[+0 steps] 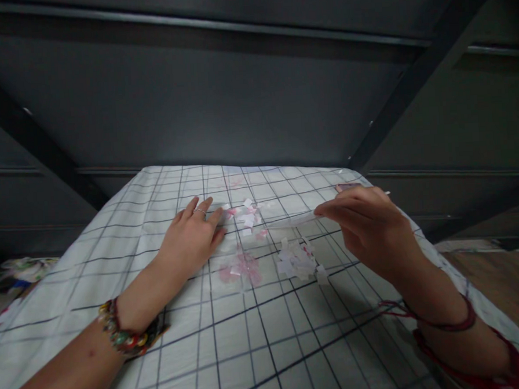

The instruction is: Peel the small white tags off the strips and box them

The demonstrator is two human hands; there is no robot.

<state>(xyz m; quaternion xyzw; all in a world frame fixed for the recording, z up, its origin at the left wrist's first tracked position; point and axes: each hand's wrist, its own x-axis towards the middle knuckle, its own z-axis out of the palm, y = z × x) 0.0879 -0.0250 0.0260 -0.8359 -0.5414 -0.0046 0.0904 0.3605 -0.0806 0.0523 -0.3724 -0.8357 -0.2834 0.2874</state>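
My left hand [194, 230] lies on the cloth with its fingers spread, a ring on one of them. Its fingertips are beside a loose group of small white and pink paper pieces [248, 218]. To the right, my right hand [367, 218] pinches the end of a thin, whitish, see-through strip or sheet [296, 219], which slants down leftward toward these pieces. Whether it is tape or plastic film I cannot tell. Below it sits a heap of white paper scraps [298, 259]. A see-through piece with a pink flower-like print [241, 269] lies nearer me.
A white cloth with dark grid lines [258, 339] covers the table. Dark grey panels [219, 98] stand right behind its far edge. A small pinkish flat object [348, 186] lies beyond my right hand. Odds and ends [26, 270] are at the far left.
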